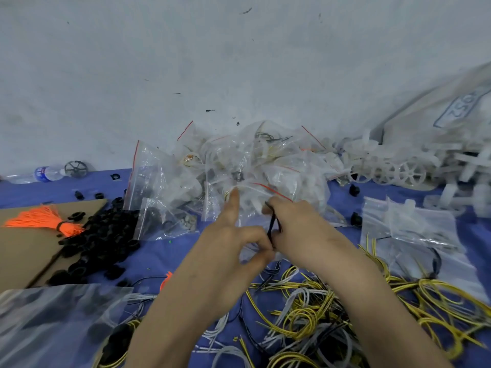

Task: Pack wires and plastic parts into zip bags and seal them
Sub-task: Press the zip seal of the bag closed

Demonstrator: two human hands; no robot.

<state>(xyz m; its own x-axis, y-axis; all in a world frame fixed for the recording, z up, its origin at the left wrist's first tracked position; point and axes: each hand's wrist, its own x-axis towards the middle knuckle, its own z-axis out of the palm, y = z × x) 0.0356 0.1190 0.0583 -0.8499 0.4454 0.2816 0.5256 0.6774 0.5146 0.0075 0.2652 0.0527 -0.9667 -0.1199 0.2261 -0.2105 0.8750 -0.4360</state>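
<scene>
Head view: the two hands meet over the middle of the bench point(186, 251). The left hand point(233, 243) pinches a clear zip bag point(251, 212) with its forefinger held straight, and the right hand point(300, 229) grips a black wire point(272, 224) at the bag's mouth. Filled bags point(265, 160) are heaped at the back edge by the wall. Black plastic parts point(106, 235) lie towards the left edge, white wheels point(398, 171) towards the back right corner, and loose yellow and white wires point(305, 314) are tangled along the near edge.
</scene>
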